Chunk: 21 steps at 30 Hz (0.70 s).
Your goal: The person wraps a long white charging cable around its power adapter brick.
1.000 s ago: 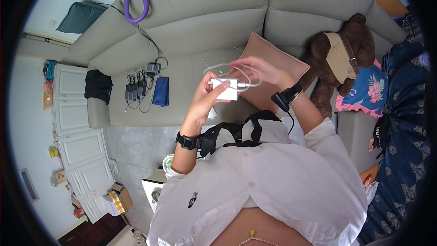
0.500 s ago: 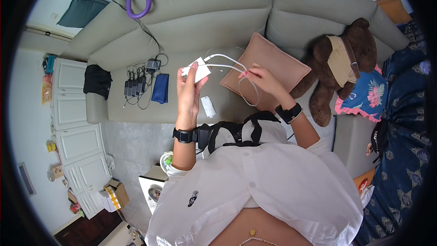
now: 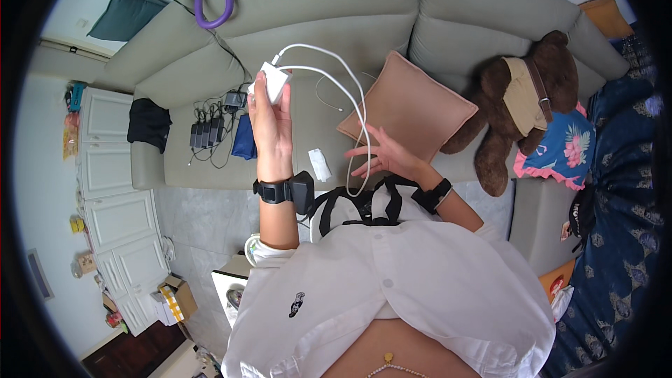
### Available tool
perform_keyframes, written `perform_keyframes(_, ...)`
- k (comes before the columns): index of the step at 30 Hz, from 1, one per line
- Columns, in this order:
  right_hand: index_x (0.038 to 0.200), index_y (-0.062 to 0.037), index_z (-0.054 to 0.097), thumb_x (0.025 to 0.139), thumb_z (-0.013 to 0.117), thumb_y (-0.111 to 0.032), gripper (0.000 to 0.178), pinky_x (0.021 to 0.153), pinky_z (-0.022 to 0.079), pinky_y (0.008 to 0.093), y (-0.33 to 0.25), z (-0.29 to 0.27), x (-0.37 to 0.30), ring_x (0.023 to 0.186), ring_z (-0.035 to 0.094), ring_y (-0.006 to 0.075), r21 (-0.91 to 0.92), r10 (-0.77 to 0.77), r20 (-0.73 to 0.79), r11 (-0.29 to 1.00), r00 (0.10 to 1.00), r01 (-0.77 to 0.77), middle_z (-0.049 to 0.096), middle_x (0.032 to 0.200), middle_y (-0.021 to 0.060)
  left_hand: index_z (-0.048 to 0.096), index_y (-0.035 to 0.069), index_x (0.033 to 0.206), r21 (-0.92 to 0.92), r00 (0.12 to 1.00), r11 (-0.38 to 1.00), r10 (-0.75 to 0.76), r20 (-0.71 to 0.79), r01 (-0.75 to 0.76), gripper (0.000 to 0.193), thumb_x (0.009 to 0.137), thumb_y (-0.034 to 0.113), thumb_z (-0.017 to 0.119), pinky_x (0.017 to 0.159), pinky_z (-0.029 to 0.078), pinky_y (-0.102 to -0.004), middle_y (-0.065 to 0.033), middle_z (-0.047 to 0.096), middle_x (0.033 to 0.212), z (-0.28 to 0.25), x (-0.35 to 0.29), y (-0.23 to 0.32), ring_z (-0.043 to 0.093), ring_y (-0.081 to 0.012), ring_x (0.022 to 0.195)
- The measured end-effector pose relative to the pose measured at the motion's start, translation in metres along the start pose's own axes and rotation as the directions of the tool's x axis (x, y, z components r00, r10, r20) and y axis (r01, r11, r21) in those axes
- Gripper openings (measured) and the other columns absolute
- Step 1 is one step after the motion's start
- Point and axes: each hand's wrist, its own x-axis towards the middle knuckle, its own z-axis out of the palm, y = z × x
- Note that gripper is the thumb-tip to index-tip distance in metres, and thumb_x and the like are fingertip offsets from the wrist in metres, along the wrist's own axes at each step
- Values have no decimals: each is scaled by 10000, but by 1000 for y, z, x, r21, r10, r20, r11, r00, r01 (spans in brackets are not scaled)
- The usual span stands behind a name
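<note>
My left hand point(image 3: 271, 129) is closed round a boxy white charger point(image 3: 278, 84), raised over the sofa seat. A white cable point(image 3: 334, 74) leaves the charger's top, arcs to the right and hangs down in a long loop. Beside the loop's lower part is my right hand point(image 3: 393, 156), its fingers spread apart; the cable passes by the fingertips, and I cannot tell whether they touch it. A small white packet or folded tissue point(image 3: 320, 165) lies on the seat's front edge between my forearms. Another thin white cord point(image 3: 329, 104) rests on the seat behind it.
On the grey sofa point(image 3: 336, 0), left of my hand, lie several black power adapters point(image 3: 207, 133) with tangled cords and a dark blue pouch point(image 3: 243, 138). To the right are a pink cushion point(image 3: 413, 105) and a brown teddy bear point(image 3: 493, 157). A purple U-shaped device point(image 3: 213, 21) hangs on the backrest.
My left hand has moved left and away from me with the charger. My right hand has opened and dropped nearer to me, releasing the cable, which now hangs in a longer loop.
</note>
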Motion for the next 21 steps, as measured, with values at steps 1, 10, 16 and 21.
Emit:
perform_keyframes(1,1515,-250,-75,1002,154,-547,635,841,529,340,-5,2,-2,1024,648,315,-1,1,3,1000,1000,-1,475,1360,230,561,33,1147,47,999,998,51,-9,-51,279,932,203,615,851,556,-267,-97,643,1099,2,2,0,646,-179,984)
perform_keyframes(10,1267,-96,533,1006,433,-391,407,835,441,292,-30,38,-8,990,607,133,-520,37,82,854,996,11,639,1119,46,458,39,1086,129,981,976,185,-65,-175,312,907,202,655,829,569,-294,-94,592,1116,6,18,-1,629,-173,996)
perform_keyframes(16,1178,-52,557,947,594,-220,288,825,436,222,-27,12,10,972,556,85,-561,-304,-33,794,952,234,610,1049,10,431,53,1011,399,975,903,81,207,-160,231,925,144,625,719,577,-271,-111,655,989,33,-10,4,676,-190,895)
perform_keyframes(21,1118,-48,561,979,529,-218,222,741,422,205,-89,60,11,851,524,64,-493,-481,-174,798,860,346,585,958,1,468,37,1180,488,952,870,-84,295,-74,281,956,169,577,753,574,-255,-123,648,1023,28,-29,-21,679,-227,931)
